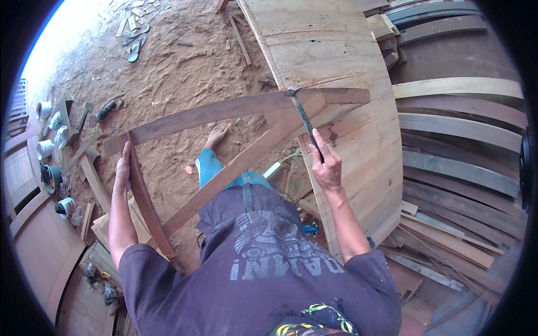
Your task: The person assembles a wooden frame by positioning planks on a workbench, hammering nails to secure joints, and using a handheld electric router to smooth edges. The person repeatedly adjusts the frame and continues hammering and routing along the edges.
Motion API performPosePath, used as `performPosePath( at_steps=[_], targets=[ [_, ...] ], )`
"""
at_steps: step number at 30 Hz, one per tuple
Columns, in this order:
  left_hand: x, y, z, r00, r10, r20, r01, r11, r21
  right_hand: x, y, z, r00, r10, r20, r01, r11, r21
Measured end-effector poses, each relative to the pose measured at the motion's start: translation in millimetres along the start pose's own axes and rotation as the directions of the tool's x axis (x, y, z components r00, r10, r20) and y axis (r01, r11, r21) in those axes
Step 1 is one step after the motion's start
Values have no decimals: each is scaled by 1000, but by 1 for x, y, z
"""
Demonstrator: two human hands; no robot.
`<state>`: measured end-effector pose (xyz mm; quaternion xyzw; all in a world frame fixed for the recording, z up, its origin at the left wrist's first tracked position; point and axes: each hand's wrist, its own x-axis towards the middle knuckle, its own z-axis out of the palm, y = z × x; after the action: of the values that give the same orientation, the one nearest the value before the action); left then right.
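My right hand (327,163) is closed around the dark handle of a hammer (303,116). The hammer's metal head is at the upper board of a wooden frame (218,112); whether it touches the wood I cannot tell. Three boards make up this triangular frame: a long upper one, a slanting one (238,159) and a short end piece (147,196). My left hand (124,166) grips the short end piece near its upper corner. At the right, the joined end of the frame lies over a broad wooden workbench (358,168).
Many long boards (459,126) are stacked along the right side. Sandals (135,45), wood scraps and a coil of dark cord (107,110) lie on the dirt floor. White containers (45,149) and wooden panels (42,241) stand on the left. My bare foot (217,136) shows beneath the frame.
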<state>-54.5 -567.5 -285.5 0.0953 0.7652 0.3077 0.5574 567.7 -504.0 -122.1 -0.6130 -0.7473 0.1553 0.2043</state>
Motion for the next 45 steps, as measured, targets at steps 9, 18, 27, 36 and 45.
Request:
performPosePath(
  at_steps=[9, 18, 27, 36, 45],
  targets=[
    [-19, 41, -23, 997, 77, 19, -76, 997, -27, -24, 1, 11, 952, 287, -105, -232, 901, 366],
    [-63, 254, -8, 902, 391, 183, -373, 919, -127, -61, -13, -2, 566, 755, -331, -488, 630, 604],
    [-149, 460, 160, 278, 829, 485, -935, 350, -61, -101, -33, -44, 32, 922, -385, -119, 386, 915],
    [-241, 462, 290, -499, 204, 843, -768, -554, -321, -177, -118, -31, -395, 840, -372, 28, 416, 909],
    [-275, 246, 347, -659, -80, 748, -509, -685, -521, -202, -217, 0, -235, 912, -337, 55, 359, 932]
  ],
)
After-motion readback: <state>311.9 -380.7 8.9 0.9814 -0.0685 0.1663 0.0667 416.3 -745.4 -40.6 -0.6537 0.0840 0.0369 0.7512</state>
